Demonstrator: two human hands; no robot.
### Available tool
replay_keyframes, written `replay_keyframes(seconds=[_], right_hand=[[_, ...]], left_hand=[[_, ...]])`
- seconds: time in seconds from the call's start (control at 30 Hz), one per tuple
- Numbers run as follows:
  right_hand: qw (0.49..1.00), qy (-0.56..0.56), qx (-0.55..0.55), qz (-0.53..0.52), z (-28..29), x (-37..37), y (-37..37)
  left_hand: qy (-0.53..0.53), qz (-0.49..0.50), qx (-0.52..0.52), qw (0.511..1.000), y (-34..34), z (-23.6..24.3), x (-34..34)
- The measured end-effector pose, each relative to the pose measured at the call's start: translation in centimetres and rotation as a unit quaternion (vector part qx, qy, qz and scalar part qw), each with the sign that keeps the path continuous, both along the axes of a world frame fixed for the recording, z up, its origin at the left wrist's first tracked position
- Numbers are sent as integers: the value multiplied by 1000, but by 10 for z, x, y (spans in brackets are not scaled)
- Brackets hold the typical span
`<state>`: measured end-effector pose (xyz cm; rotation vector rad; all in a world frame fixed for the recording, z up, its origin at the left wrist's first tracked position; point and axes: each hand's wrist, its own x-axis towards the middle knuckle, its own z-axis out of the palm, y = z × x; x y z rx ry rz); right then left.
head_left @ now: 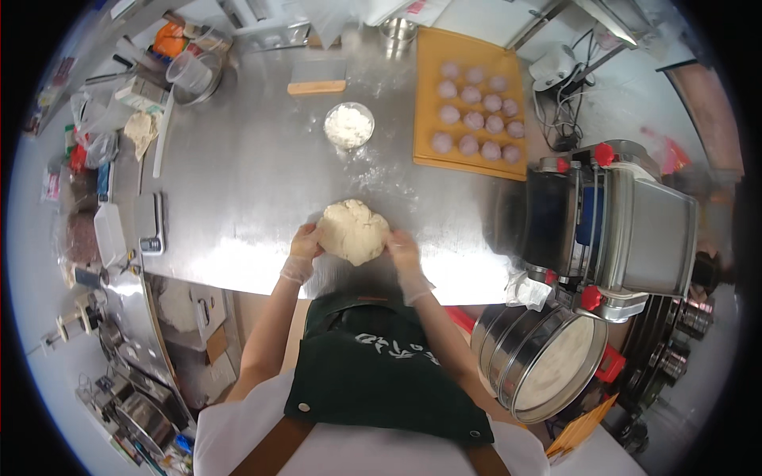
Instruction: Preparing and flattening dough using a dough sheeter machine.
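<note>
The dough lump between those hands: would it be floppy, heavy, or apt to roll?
The dough lump would probably sag, given its soft-looking, creased surface. It may feel fairly heavy, looking thick and solid between the left hand and right hand. Its lumpy, irregular outline suggests it wouldn't roll easily.

White appliance (553, 67) beside tangled cables (566, 141)

Cream dough (352, 234), dark-green apron (357, 389)
</note>
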<state>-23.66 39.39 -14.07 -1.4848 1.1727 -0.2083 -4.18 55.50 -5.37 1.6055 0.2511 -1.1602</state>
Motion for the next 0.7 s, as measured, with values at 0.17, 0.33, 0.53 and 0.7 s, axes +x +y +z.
replay_keyframes(seconds=[0.17,0.33,0.53,0.7], right_hand=[[990,123,66,33,52,67,28],[997,34,-63,6,117,80,26],[971,-142,-179,-72,331,-19,-101],[901,-274,-259,-213,442,-155,-231]], left_hand=[[-30,11,-4,999,16,5,-3],[7,37,-23,999,2,15,-14],[-15,-31,-271,962,-78,127,-60],[-64,-46,-212,974,-90,105,-64]])
